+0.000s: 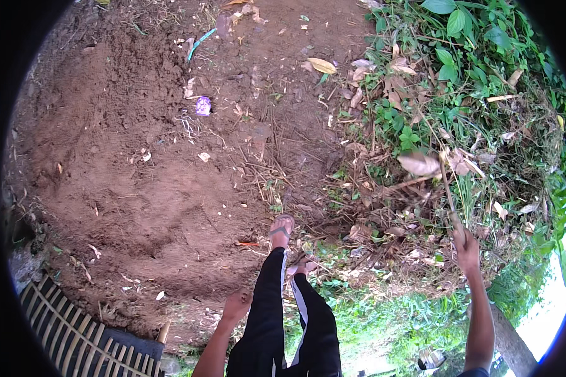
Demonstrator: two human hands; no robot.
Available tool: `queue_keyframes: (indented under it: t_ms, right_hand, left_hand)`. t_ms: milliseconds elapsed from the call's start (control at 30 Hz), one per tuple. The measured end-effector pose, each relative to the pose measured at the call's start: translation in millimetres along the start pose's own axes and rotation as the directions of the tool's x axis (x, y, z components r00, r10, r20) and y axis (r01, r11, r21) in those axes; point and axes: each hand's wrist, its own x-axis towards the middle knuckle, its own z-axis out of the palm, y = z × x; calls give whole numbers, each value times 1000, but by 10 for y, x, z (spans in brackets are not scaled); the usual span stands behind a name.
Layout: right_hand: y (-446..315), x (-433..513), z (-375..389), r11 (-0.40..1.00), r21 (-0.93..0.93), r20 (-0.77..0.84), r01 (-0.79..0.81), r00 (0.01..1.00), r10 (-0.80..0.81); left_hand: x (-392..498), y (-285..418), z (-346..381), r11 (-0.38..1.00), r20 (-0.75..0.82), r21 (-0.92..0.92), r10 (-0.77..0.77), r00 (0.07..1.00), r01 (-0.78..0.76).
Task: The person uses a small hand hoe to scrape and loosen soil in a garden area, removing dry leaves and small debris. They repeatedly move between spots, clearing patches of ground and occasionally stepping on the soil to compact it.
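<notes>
My right hand [466, 249] grips the wooden handle of a long, thin-bladed hand tool [445, 184], held out at the right over weeds and dry leaves; its exact kind cannot be told. Near the tool's far end is a large dry leaf [419, 164], blurred. My left hand [238, 304] hangs beside my left thigh, its fingers curled, and nothing shows in it. A heap of cut stems and dead leaves [401, 207] lies between my feet and the tool.
Bare brown soil [137, 188] spreads ahead and left, with a purple and white wrapper or cup [203, 106] and a green strip [200, 43]. Green plants [448, 61] grow at the upper right. A slatted bamboo structure [82, 334] stands lower left, a tree trunk [511, 344] lower right.
</notes>
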Motion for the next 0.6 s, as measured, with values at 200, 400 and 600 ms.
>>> queue_keyframes:
  t_ms: [200, 400, 600]
  right_hand:
    - [-2154, 1109, 1316, 845, 492, -121, 207, 978, -170]
    - [-4497, 2076, 2827, 585, 806, 42, 88, 978, -205]
    - [-3949, 1598, 4088, 887, 430, 117, 165, 965, -236]
  left_hand:
    - [28, -28, 52, 996, -5, -80, 26, 1000, -26]
    - [-54, -212, -150, 984, -161, -168, -80, 984, 53]
    - [-10, -462, -128, 937, -192, -322, -204, 960, 134]
